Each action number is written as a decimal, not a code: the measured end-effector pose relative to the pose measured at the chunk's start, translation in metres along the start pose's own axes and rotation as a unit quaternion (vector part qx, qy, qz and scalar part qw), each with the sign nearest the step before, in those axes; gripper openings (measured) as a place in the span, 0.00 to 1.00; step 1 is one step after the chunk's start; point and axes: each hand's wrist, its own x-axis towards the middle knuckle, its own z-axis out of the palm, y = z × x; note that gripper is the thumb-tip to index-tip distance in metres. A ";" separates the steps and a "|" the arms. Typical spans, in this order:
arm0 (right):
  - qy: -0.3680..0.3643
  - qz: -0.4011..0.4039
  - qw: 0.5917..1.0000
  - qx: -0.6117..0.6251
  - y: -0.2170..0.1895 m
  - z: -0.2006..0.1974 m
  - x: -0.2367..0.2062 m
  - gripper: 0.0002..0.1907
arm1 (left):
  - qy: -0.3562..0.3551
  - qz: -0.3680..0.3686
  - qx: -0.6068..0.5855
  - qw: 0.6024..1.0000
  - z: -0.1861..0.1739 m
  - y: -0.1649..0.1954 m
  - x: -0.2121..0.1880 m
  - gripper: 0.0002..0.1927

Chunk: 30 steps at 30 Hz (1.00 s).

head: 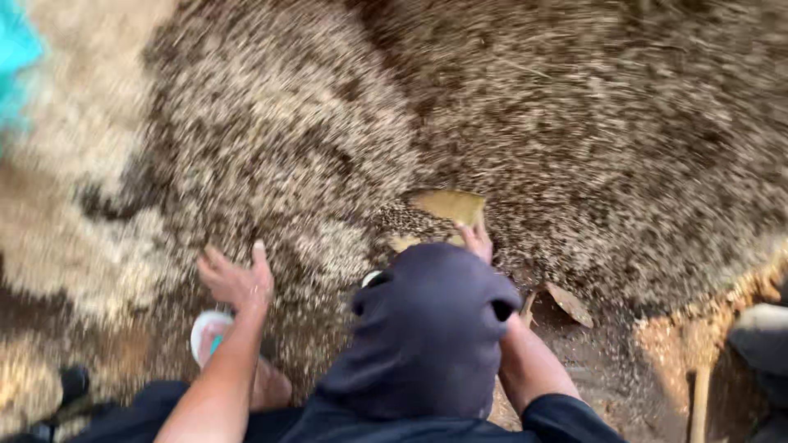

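A broad heap of tan and brown husks or grain (509, 115) fills most of the view, smeared by motion blur. My left hand (235, 279) hovers over its near edge, fingers spread and holding nothing. Only the fingertips of my right hand (477, 241) show; they rest at the lower edge of a flat tan piece (449, 205) lying in the heap. Whether they grip it is unclear. A dark navy cloth (427, 328) hangs in front of me and hides the rest of that hand.
A white and teal sandal (207, 330) and a bare foot (271, 385) sit below my left hand. Something cyan (16, 66) shows at the top left. A dry leaf (570, 303), a wooden stick (698, 402) and a grey object (762, 335) lie on the bare earth at right.
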 end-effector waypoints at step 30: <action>-0.178 0.092 0.975 -0.096 0.095 0.198 -0.017 0.30 | -0.119 0.189 0.019 0.974 0.083 0.126 0.016 0.28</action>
